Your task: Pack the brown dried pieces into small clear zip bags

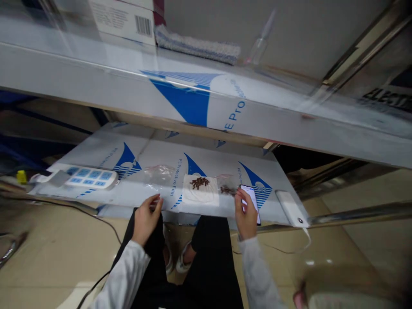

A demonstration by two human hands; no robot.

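Observation:
My left hand (147, 219) hovers at the near edge of the low shelf, fingers loosely curled, a gap between thumb and forefinger and nothing visible in it. The fingertips of my right hand (246, 216) come together at the right end of a small clear plastic bag (225, 182) with small dark brown pieces in it. Whether they pinch the bag or a piece is too small to tell. Partly behind that hand lies a lit phone (252, 195). Left of the bag, a pile of brown stick-like pieces (200, 183) rests on a white square sheet (199, 198).
Another clear plastic bag (159, 174) lies left of the sheet. A power strip (92, 177) occupies the shelf's left end; a white power bank (289, 208) with a cable sits at the right. The upper shelf (112, 77) holds a box (124, 19) and a rolled towel (198, 45).

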